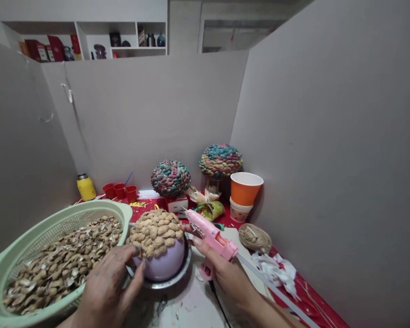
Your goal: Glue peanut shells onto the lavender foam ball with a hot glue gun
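Note:
A lilac ball [164, 264], its upper part covered with peanut shells [157, 228], rests in a round metal bowl [186, 269]. My left hand [111, 278] is at the ball's left side, thumb and index finger closed around a peanut shell [139, 253] at the lower edge of the covered part. In my right hand [222, 269] is a pink hot glue gun [210, 232], its nozzle pointing up and left, behind the ball's right side. A long pale glue stick [269, 284] sticks out of its back end. Some right fingertips reach close to the ball's right side.
A green basket [125, 212] of peanut shells stands at left. Behind are red cups [131, 193], a yellow bottle [85, 187], two multicoloured shell-covered balls [171, 177] and an orange paper tub [246, 189]. Twine [255, 238] and white tissue [276, 271] lie right. The gun's cord [219, 303] trails forward.

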The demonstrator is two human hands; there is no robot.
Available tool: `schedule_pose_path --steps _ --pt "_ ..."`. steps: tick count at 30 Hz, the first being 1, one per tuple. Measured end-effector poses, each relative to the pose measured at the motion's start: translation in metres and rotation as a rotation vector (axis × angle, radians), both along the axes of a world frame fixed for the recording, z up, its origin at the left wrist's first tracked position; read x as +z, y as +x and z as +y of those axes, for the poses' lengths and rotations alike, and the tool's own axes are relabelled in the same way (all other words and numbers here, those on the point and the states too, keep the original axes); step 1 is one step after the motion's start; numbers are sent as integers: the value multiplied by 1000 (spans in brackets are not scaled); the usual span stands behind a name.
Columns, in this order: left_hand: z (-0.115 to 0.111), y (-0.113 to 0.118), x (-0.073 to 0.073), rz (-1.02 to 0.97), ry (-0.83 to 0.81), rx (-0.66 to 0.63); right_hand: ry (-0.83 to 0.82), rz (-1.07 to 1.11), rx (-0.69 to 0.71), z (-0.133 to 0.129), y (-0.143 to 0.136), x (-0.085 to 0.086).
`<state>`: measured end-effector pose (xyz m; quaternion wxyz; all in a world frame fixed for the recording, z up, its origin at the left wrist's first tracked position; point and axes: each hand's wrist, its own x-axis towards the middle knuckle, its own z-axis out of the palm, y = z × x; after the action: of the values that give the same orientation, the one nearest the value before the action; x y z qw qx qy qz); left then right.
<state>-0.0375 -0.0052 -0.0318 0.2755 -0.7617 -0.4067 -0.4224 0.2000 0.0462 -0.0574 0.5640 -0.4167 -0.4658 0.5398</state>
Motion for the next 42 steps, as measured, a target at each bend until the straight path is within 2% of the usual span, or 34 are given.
schedule_pose_path --steps 7,12,15,20,24,28,31,37,42 --pt "5 1 16 193 63 3 2 -73 18 -3 -2 7" --pt "12 8 30 341 -75 -32 -20 -110 -14 -4 -3 9" --pt "12 12 38 374 -142 -62 -33 -79 22 -4 -4 10" --pt "8 10 41 367 -209 -113 -106 -51 17 -5 -5 15" --pt "7 7 47 392 -146 -141 -74 -73 45 -6 -5 12" --pt "14 14 64 519 -127 -232 -31 -112 20 -6 -4 9" --pt "22 21 73 639 -90 -245 -38 -151 1 -6 -4 11" --pt "28 22 73 683 -134 -287 -78 -84 28 -7 -4 16" --pt "26 18 70 642 -218 -307 -72 -73 -4 -7 -5 14"
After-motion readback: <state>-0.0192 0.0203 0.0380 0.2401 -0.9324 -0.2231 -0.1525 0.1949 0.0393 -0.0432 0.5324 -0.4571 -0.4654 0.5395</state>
